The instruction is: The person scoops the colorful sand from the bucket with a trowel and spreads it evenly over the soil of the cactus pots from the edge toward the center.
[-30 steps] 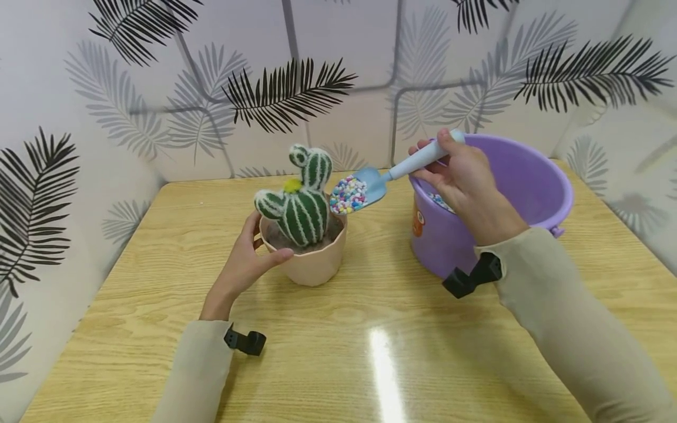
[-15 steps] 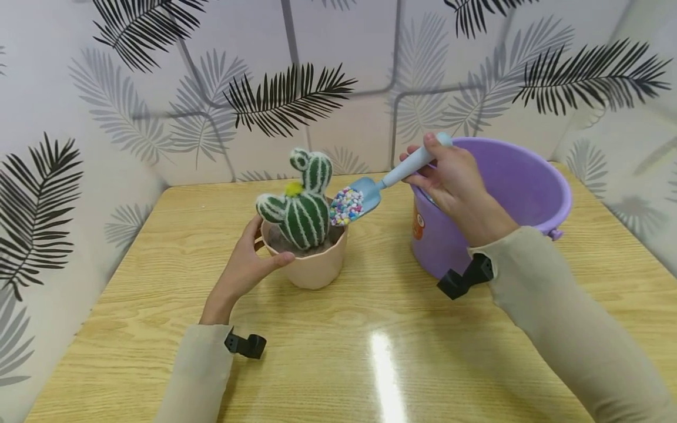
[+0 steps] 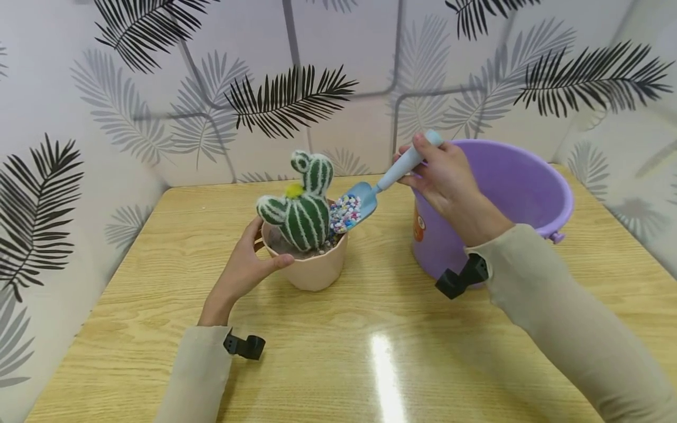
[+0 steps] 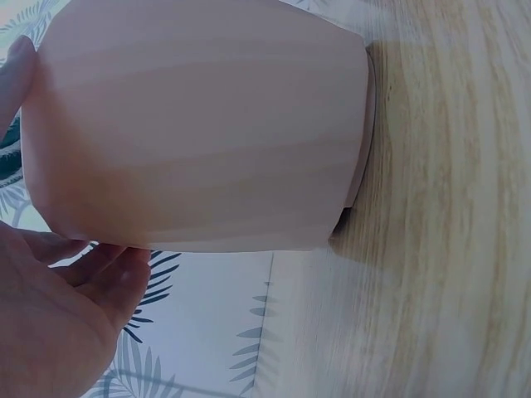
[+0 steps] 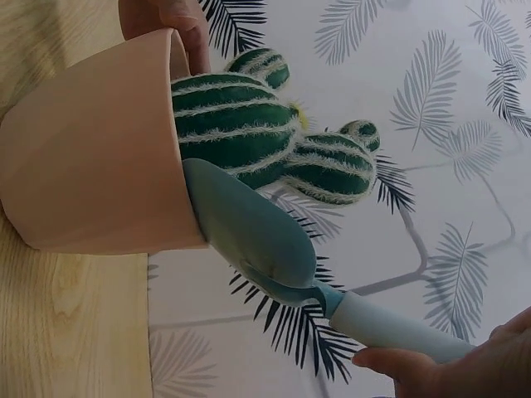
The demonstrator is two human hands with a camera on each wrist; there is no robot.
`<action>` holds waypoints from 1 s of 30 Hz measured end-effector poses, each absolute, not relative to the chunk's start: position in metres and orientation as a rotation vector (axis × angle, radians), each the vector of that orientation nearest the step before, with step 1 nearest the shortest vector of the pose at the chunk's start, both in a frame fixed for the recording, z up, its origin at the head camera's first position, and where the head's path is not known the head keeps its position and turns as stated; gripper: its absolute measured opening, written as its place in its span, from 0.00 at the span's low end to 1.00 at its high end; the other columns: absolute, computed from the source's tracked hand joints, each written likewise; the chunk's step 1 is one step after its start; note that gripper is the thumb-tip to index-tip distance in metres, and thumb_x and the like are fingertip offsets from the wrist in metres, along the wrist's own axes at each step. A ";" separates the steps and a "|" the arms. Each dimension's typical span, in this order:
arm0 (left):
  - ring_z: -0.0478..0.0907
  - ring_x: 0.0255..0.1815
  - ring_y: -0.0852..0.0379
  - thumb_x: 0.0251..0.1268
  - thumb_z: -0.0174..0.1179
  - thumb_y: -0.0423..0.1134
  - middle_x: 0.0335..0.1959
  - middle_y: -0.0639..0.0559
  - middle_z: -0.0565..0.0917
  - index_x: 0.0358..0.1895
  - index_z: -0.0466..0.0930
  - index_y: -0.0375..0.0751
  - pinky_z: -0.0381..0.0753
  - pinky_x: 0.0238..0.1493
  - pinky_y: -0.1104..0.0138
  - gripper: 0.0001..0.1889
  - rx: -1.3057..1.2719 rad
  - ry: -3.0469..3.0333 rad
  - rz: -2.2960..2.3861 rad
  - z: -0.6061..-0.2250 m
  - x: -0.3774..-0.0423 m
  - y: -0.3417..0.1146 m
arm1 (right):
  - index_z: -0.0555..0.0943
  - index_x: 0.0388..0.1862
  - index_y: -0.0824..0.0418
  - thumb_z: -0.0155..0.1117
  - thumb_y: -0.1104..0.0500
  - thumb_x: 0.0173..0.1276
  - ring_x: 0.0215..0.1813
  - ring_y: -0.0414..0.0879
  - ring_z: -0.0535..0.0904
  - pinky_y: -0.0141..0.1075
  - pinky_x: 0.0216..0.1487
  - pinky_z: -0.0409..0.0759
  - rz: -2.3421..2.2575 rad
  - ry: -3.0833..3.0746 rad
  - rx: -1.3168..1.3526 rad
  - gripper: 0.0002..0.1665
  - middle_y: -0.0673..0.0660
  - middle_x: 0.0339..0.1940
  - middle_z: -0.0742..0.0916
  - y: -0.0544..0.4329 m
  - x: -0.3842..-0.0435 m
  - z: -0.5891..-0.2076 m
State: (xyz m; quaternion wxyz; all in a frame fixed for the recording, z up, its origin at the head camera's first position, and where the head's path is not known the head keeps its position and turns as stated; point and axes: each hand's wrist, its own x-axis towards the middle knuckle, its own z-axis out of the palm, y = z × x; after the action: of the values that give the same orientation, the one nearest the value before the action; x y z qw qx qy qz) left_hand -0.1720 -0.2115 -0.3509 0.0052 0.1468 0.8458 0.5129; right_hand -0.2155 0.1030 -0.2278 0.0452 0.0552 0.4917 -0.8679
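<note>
My right hand (image 3: 449,182) grips the pale blue handle of a small hand trowel (image 3: 366,195). Its blade, tilted down to the left, bears colourful pebbles (image 3: 345,212) and reaches over the right rim of a peach flower pot (image 3: 317,274). A green plush-like cactus (image 3: 305,222) with white stripes and a yellow flower stands in greyish soil there. Some pebbles lie on the soil beside the cactus. My left hand (image 3: 245,264) holds the pot's left side, thumb at the front rim. In the right wrist view the blade (image 5: 249,224) meets the pot's rim.
A purple bucket (image 3: 436,249) with an orange sticker stands right of the pot, partly behind my right hand and wrist. Both stand on a wooden table (image 3: 317,352). A leaf-patterned wall covering (image 3: 359,129) rises behind the table.
The trowel has moved left and down to the pot's rim and tilted more steeply. Pebbles have slid from its blade onto the soil. My left hand stays on the pot.
</note>
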 end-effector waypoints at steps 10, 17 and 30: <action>0.54 0.74 0.39 0.57 0.67 0.51 0.75 0.43 0.52 0.76 0.45 0.49 0.58 0.70 0.45 0.49 0.434 2.652 1.589 -0.349 -0.172 -0.211 | 0.70 0.42 0.59 0.58 0.57 0.68 0.44 0.48 0.79 0.39 0.45 0.82 -2.655 1.544 0.127 0.10 0.55 0.35 0.79 0.101 -0.213 -0.219; 0.54 0.74 0.40 0.58 0.67 0.49 0.75 0.43 0.53 0.76 0.45 0.49 0.58 0.70 0.45 0.48 0.431 2.655 1.576 -0.349 -0.171 -0.211 | 0.72 0.39 0.62 0.61 0.58 0.66 0.38 0.47 0.81 0.39 0.39 0.83 -2.657 1.563 0.022 0.10 0.55 0.31 0.82 0.106 -0.213 -0.217; 0.54 0.74 0.40 0.58 0.67 0.47 0.75 0.43 0.53 0.76 0.45 0.48 0.57 0.71 0.45 0.48 0.433 2.657 1.565 -0.350 -0.172 -0.211 | 0.71 0.41 0.59 0.61 0.57 0.67 0.45 0.47 0.81 0.44 0.51 0.81 -2.549 1.760 -0.049 0.10 0.53 0.37 0.81 0.091 -0.215 -0.225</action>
State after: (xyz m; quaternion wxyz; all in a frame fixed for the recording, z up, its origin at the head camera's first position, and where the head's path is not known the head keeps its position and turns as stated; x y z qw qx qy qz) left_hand -0.1715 -0.2113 -0.3499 0.0139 0.1390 0.8532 0.5025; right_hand -0.2147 0.0908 -0.2248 0.0217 -0.0158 0.5679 -0.8227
